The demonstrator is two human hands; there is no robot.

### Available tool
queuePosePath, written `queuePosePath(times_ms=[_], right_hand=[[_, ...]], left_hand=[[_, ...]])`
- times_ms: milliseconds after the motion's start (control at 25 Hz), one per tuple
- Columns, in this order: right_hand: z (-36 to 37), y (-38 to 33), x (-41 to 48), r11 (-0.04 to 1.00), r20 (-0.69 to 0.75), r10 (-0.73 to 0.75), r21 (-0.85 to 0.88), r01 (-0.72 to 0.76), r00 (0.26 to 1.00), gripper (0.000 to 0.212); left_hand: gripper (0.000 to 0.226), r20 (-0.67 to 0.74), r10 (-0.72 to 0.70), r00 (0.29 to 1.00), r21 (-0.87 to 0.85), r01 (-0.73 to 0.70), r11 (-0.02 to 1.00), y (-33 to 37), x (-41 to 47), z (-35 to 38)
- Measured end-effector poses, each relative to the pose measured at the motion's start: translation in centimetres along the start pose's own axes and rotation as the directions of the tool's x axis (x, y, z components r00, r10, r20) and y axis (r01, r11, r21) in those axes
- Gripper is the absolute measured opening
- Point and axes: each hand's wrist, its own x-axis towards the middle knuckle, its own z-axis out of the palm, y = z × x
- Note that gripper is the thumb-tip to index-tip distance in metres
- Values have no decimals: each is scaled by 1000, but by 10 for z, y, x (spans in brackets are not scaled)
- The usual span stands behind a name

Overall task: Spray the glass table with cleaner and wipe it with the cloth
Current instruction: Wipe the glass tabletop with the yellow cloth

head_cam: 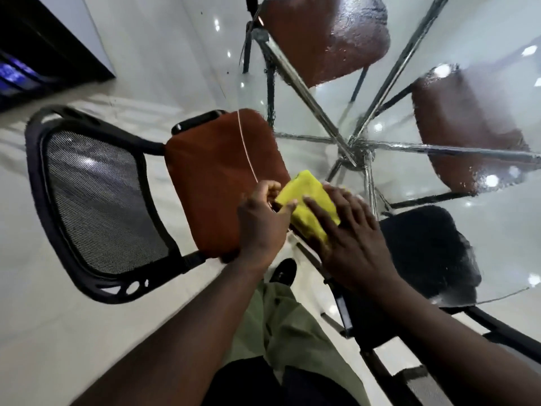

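The yellow cloth point(307, 206) lay folded into a thick pad at the near-left edge of the glass table point(503, 253), right where the rim curved past us. Our left hand point(262, 227) pinched the cloth's left end, thumb on top and fingers curled behind it. Our right hand point(355, 244) lay flat over the cloth's right side, with its fingers straight and spread, gripping nothing and only pressing down.

The glass beyond the cloth was beaded and streaked with wet, which blurred whatever lay beneath it. Through it we saw the chrome legs point(360, 150) meeting at a hub under the middle of the table. Two brown seats point(325, 36) point(465, 133) were tucked under the far side, and a black seat point(430, 253) sat under the near right.

Just left of the cloth stood a chair with a brown seat point(216, 183), partly under the rim, its black mesh back point(96, 200) turned away from the table.

Below our hands we could see green trousers point(289, 317) and a dark shoe point(282, 272) on the glossy white floor point(58, 332). A dark cabinet point(44, 39) stood in the far left corner.
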Motion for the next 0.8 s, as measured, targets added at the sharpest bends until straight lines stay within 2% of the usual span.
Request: queuePosePath(times_ms=[80,160,200,280,320,360,400,520,600,800], right_hand=[[12,-4,12,991,33,-137,-2,137,990,67],[25,-8,25,985,86,-168,-15,169,982,66],[29,-8,30,985,100,-168,-15,170,981,66],[32,-6,34,986,85,-168,2,168,982,64],[35,-4,31,987,78,-161,8,161,984,63],[36,-2,26,989,87,-150,2,150,985,63],[38,-1,17,990,113,-141,-8,143,984,63],[41,3,3,991,191,-123,-31,131,974,60],[43,-2,12,993,201,-92,-52,105,975,62],[43,-26,95,994,113,-110,-2,111,987,62]], left_hand=[[41,-85,-45,995,-35,42,998,-14,-2,1],[46,-76,-228,971,-233,205,951,-28,-1,2],[47,8,-347,938,-414,319,853,-30,1,2],[44,260,-456,851,-706,490,512,-29,8,0],[42,368,-461,807,-757,548,356,-27,12,-1],[42,441,-455,774,-769,587,253,-26,15,-4],[47,478,-453,753,-766,609,204,-26,18,-7],[63,535,-437,723,-744,648,162,-29,25,-15],[74,566,-426,706,-712,679,178,-32,30,-18],[83,567,-431,702,-693,689,210,-42,35,-13]])
